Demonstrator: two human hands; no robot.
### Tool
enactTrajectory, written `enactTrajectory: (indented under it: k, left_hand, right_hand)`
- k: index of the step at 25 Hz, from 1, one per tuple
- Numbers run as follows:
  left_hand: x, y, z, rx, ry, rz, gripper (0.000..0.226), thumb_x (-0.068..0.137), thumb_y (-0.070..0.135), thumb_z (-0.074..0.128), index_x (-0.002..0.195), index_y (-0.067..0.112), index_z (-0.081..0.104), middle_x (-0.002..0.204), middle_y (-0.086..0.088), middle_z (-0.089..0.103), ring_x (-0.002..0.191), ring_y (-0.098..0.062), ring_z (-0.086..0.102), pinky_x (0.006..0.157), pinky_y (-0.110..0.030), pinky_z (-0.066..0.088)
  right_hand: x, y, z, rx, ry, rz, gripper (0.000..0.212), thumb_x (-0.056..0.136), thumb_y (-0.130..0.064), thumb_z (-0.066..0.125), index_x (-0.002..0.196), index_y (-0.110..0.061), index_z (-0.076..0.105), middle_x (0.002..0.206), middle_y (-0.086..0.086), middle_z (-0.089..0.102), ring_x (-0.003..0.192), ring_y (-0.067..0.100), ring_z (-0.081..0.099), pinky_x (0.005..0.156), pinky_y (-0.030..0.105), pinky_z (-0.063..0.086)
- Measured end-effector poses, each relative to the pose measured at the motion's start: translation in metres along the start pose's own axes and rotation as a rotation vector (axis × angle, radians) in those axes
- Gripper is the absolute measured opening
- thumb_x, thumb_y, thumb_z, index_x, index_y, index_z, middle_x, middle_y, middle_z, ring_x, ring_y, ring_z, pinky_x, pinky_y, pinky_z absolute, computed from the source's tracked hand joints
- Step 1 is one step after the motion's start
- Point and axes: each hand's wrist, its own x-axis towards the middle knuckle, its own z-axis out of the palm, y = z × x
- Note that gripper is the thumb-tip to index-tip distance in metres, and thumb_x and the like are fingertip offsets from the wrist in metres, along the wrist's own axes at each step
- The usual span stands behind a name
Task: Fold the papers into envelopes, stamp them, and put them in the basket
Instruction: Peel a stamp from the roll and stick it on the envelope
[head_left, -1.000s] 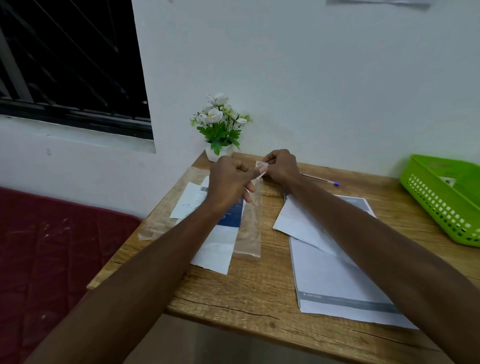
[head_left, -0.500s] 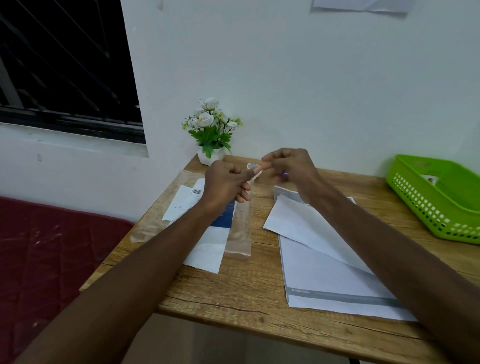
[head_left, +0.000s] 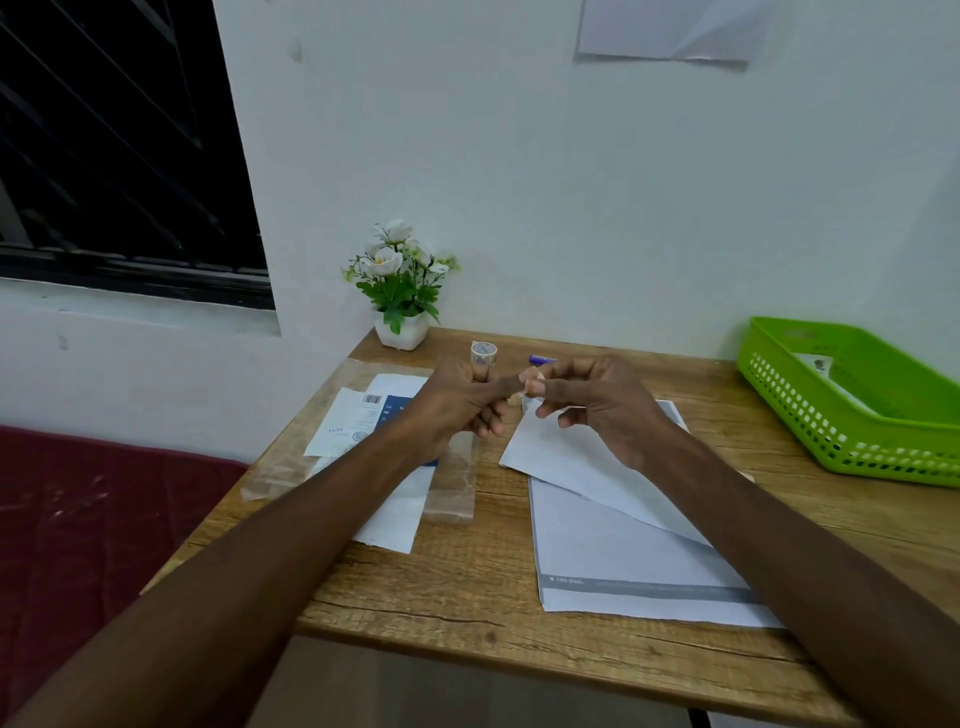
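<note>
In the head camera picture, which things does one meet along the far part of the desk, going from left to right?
Flower pot → roll of stamps held up in the left hand → blue pen, mostly hidden behind the right hand → green basket.

Both hands raised, fingertips meeting.

Sticker roll now upright in left hand; right hand pinching peeled sticker.
</note>
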Motion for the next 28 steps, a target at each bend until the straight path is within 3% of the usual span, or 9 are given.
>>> enactTrajectory:
  k: [5, 8, 12, 16, 19, 22, 24, 28]
  left_hand:
    - [0.001, 0.001, 0.002, -0.067, -0.085, -0.101, 0.055, 0.067, 0.062, 0.083, 0.084, 0.011, 0.069, 0.064, -0.001, 0.064, 0.05, -0.009, 0.059, 0.043, -0.017, 0.043]
    - [0.003, -0.001, 0.002, -0.131, -0.172, -0.136, 0.061, 0.069, 0.054, 0.087, 0.104, 0.005, 0.074, 0.069, -0.001, 0.067, 0.053, -0.007, 0.062, 0.045, -0.016, 0.045]
    - [0.002, -0.002, 0.001, -0.191, -0.309, -0.157, 0.041, 0.076, 0.038, 0.088, 0.104, 0.009, 0.081, 0.096, -0.011, 0.078, 0.085, -0.016, 0.077, 0.057, -0.016, 0.056]
    - [0.005, 0.002, 0.001, -0.371, -0.29, -0.203, 0.058, 0.077, 0.059, 0.077, 0.104, 0.008, 0.082, 0.098, -0.014, 0.079, 0.088, -0.019, 0.079, 0.058, -0.018, 0.06]
    - [0.006, 0.001, 0.0, -0.42, -0.267, -0.223, 0.039, 0.084, 0.037, 0.079, 0.106, 0.004, 0.081, 0.096, -0.015, 0.079, 0.084, -0.018, 0.08, 0.054, -0.018, 0.059]
    - [0.004, -0.001, 0.0, -0.435, -0.229, -0.247, 0.014, 0.08, 0.015, 0.08, 0.089, 0.006, 0.083, 0.095, -0.016, 0.079, 0.083, -0.019, 0.08, 0.053, -0.018, 0.059]
    - [0.004, -0.002, 0.001, -0.406, -0.203, -0.24, 0.007, 0.081, 0.011, 0.08, 0.085, 0.006, 0.083, 0.094, -0.017, 0.079, 0.083, -0.02, 0.08, 0.054, -0.018, 0.059]
    - [0.005, -0.006, 0.001, -0.259, -0.115, -0.151, 0.012, 0.091, 0.011, 0.075, 0.099, 0.003, 0.078, 0.1, -0.021, 0.078, 0.088, -0.025, 0.08, 0.059, -0.022, 0.06]
  right_hand:
    - [0.004, 0.001, -0.002, 0.059, -0.049, -0.008, 0.033, 0.063, -0.027, 0.092, 0.089, -0.008, 0.082, 0.092, 0.017, 0.078, 0.069, 0.021, 0.072, 0.058, 0.025, 0.05]
    - [0.006, 0.002, -0.009, -0.016, -0.031, -0.081, 0.035, 0.067, -0.022, 0.093, 0.092, 0.0, 0.08, 0.091, 0.021, 0.077, 0.068, 0.021, 0.072, 0.057, 0.025, 0.049]
    - [0.01, 0.003, -0.02, -0.073, 0.036, -0.249, 0.019, 0.077, -0.012, 0.089, 0.092, -0.003, 0.081, 0.088, 0.024, 0.076, 0.064, 0.018, 0.067, 0.053, 0.024, 0.049]
    - [0.01, 0.006, -0.023, -0.084, -0.023, -0.36, 0.018, 0.079, -0.003, 0.086, 0.097, -0.003, 0.081, 0.084, 0.007, 0.077, 0.064, 0.015, 0.063, 0.053, 0.023, 0.047]
    - [0.009, 0.008, -0.021, -0.045, -0.035, -0.41, 0.015, 0.076, 0.006, 0.083, 0.09, 0.004, 0.078, 0.081, 0.008, 0.072, 0.068, 0.017, 0.063, 0.054, 0.025, 0.045]
    - [0.008, 0.008, -0.018, -0.058, -0.023, -0.433, 0.018, 0.07, 0.015, 0.079, 0.082, 0.002, 0.079, 0.082, 0.013, 0.07, 0.082, 0.019, 0.066, 0.061, 0.023, 0.049]
    - [0.008, 0.008, -0.019, -0.075, -0.018, -0.4, 0.019, 0.066, 0.016, 0.08, 0.078, 0.002, 0.08, 0.085, 0.018, 0.069, 0.087, 0.019, 0.067, 0.069, 0.023, 0.052]
    - [0.004, 0.005, -0.024, -0.145, -0.085, -0.216, 0.019, 0.068, 0.006, 0.087, 0.085, 0.001, 0.081, 0.085, 0.025, 0.074, 0.075, 0.026, 0.069, 0.065, 0.029, 0.058]
